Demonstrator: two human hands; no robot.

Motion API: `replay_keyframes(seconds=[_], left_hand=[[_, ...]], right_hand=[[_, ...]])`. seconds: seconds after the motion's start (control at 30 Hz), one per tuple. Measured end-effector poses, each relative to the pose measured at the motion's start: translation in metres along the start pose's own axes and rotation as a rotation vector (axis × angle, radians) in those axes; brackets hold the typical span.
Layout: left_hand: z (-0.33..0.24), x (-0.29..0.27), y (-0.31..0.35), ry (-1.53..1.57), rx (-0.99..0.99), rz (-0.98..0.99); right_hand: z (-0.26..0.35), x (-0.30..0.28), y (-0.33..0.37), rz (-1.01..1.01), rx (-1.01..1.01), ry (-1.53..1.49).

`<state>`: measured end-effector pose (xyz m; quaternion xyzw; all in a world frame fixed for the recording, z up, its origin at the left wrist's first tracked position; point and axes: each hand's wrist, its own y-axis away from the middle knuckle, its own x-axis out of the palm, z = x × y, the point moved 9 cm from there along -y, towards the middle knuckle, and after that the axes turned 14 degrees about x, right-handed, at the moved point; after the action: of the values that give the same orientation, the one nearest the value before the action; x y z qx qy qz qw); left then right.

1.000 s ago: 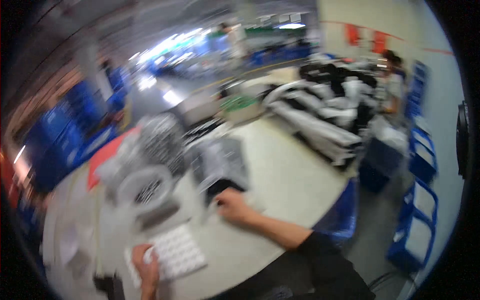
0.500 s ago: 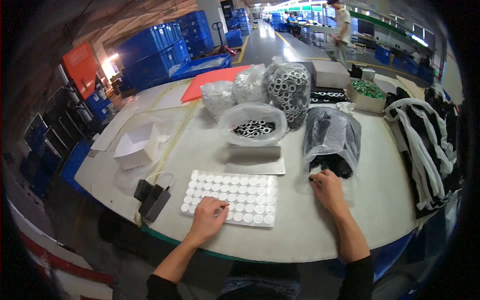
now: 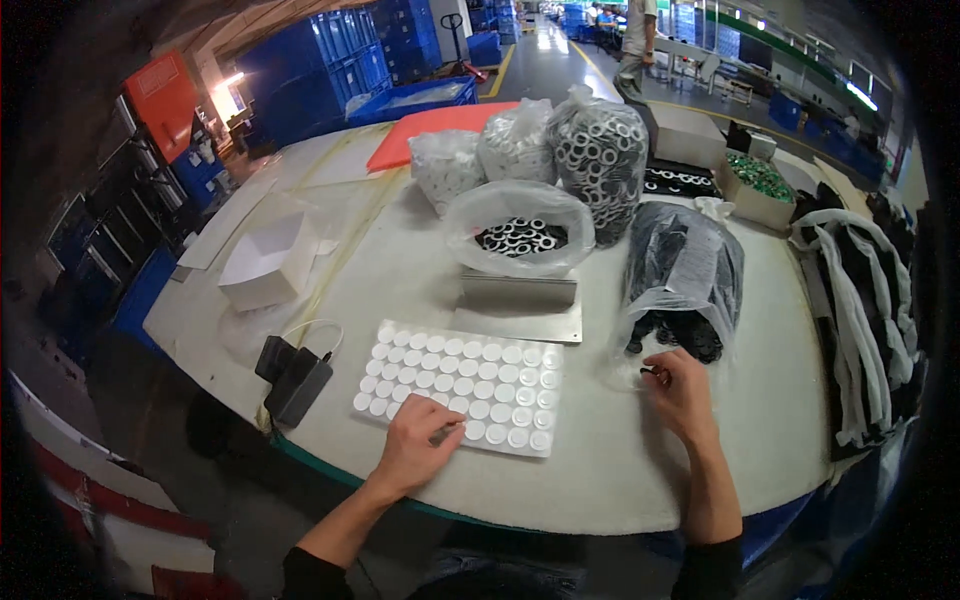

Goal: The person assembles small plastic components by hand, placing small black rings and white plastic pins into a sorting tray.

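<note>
A white tray with rows of round white caps lies before me. My left hand rests on its near edge, thumb and fingers closed together over the caps; whatever they hold, if anything, is hidden. To the right, my right hand pinches a small black piece just at the mouth of a clear plastic bag. Loose black parts fill that bag's opening.
Beyond the tray stands a metal stand below an open bag of black-and-white rings. Tied bags stand behind it. A white box and black adapter lie left; a box of green parts sits at back right.
My right hand has drawn back slightly from the bag's opening, and a small black piece now shows in its fingers. My left hand stays over the caps. The view has shifted a little.
</note>
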<state>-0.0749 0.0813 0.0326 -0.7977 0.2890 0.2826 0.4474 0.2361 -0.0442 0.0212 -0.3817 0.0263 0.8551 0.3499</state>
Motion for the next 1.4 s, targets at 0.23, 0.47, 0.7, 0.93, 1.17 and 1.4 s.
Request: replay_keyframes(seconds=[0.23,0.47,0.7,0.93,1.17,1.4], left_hand=[[-0.004,0.024,-0.016,0.005,0.083,0.127],[-0.01,0.04,-0.032,0.038,0.144,0.23],[-0.056,0.066,-0.035,-0.377,0.646,0.508],[-0.006,0.054,-0.045,0.093,0.235,0.286],[0.056,0.033,-0.036,0.7,-0.586,0.119],[-0.003,0.058,-0.048,0.902,-0.362,-0.054]], right_hand=[[0.033,0.007,0.011,0.018,-0.125,-0.301],[0.024,0.047,0.024,0.356,0.243,-0.574],[0.018,0.055,0.029,0.397,0.261,-0.683],[0.015,0.07,0.032,0.488,0.33,-0.803],[0.013,0.076,0.037,0.557,0.381,-0.714],[0.01,0.087,0.04,0.63,0.5,-0.795]])
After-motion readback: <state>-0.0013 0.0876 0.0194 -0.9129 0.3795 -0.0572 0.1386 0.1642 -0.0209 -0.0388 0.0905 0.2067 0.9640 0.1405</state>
